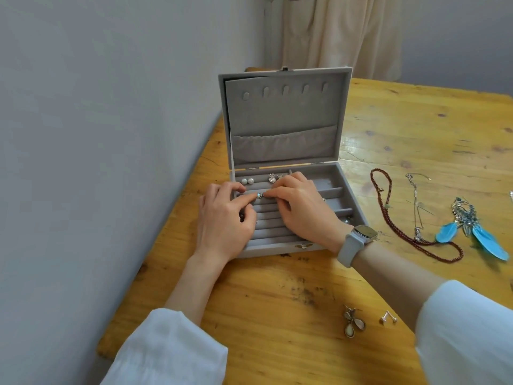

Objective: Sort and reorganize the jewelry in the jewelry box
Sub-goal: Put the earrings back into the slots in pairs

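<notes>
Wooden table (277, 295) against grey wall (97, 134); cream curtain (341, 31) behind.

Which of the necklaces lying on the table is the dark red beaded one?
The beaded necklace, lying nearest the jewelry box. The silver chain necklace to its right is thin metal, and the feather piece beyond has blue feathers.

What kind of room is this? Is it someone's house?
Probably a room at home: a wooden table pushed against a plain wall, a cream curtain behind, and a grey jewelry box open on it.
</notes>
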Demonstrator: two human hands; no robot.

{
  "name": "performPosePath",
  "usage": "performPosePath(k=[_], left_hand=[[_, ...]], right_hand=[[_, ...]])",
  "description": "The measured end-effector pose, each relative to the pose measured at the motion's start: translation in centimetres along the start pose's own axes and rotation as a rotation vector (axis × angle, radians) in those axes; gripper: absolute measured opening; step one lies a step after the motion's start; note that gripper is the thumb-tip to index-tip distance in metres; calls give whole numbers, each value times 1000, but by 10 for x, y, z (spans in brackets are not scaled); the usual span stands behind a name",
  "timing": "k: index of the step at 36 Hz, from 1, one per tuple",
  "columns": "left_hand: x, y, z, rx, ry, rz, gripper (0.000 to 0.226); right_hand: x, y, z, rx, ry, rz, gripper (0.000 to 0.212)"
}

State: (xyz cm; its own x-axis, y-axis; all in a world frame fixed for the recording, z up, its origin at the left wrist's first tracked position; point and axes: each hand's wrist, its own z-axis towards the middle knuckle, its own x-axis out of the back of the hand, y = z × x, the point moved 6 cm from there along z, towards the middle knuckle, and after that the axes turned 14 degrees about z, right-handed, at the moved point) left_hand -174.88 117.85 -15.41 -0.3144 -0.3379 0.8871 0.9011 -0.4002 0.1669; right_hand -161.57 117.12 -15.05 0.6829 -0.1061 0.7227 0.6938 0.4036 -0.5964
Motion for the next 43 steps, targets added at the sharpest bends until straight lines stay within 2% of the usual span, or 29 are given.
performPosePath(k=[10, 17, 20, 23, 25, 28, 35, 43], left_hand=[[14, 7, 1, -18, 35, -12, 40], [40, 45, -41, -33, 108, -146, 33], [44, 66, -71, -47, 55, -254, 29], [35, 86, -101, -40, -117, -349, 27], [27, 96, -116, -35, -196, -319, 25], [22, 110, -125, -67, -225, -221, 24], [20, 123, -119, -46, -246, -186, 20], [19, 124, -111, -68, -278, -237, 6]], right_hand=[[24, -7, -15, -54, 27, 135, 31], [62, -18, -76, -66, 103, 232, 22], [70, -19, -109, -107, 45, 207, 19], [68, -17, -138, -154, -65, 150, 20], [63, -16, -151, -184, -141, 104, 22], [58, -16, -162, -197, -193, 34, 25], [51, -16, -166, -221, -163, -14, 8], [77, -19, -160, -273, -48, 107, 8]])
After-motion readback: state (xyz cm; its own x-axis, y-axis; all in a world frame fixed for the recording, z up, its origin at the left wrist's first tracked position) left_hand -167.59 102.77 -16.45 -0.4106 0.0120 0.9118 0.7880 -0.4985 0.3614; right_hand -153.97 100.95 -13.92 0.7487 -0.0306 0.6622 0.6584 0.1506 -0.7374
